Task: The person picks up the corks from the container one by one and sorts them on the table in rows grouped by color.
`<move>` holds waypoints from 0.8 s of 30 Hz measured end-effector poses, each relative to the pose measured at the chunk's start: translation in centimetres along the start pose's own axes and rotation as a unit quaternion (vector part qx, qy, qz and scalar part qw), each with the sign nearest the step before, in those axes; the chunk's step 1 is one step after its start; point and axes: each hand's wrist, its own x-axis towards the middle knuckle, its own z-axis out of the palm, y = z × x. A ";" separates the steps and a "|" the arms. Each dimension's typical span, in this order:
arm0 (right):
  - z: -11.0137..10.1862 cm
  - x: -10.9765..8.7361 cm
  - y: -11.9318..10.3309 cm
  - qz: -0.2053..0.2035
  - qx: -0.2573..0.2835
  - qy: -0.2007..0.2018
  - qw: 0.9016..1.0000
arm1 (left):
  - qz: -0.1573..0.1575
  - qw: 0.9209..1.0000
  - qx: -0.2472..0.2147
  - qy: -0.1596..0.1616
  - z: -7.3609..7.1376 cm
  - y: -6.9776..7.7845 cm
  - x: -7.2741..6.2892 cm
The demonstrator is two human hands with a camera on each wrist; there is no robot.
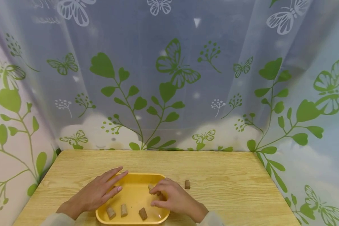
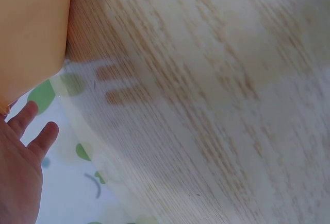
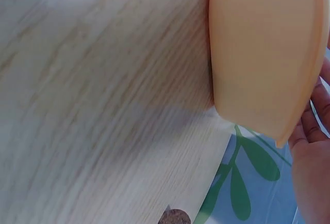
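Observation:
A yellow tray [image 1: 134,222] lies at the table's front, with several cork stoppers in it. Along its near side are a pale cork [image 1: 111,213], a second pale one [image 1: 124,210] and a darker cork [image 1: 142,213]. My left hand [image 1: 94,192] reaches over the left rim with fingers extended and spread, holding nothing visible. Over the right end hangs my right hand [image 1: 176,197], its fingers loosely bent and thumb apart from them. By its fingertips is another cork [image 1: 150,187]; a brown patch beneath that hand is partly hidden.
One cork [image 1: 187,184] stands on the wooden table [image 1: 228,188], right of the tray. Patterned curtains [image 1: 169,103] with green leaves and butterflies close off the back and both sides.

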 end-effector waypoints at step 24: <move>1.4 0.6 -1.1 -0.018 -0.108 -0.068 0.992 | 0.007 1.000 0.001 0.000 -0.2 0.2 0.1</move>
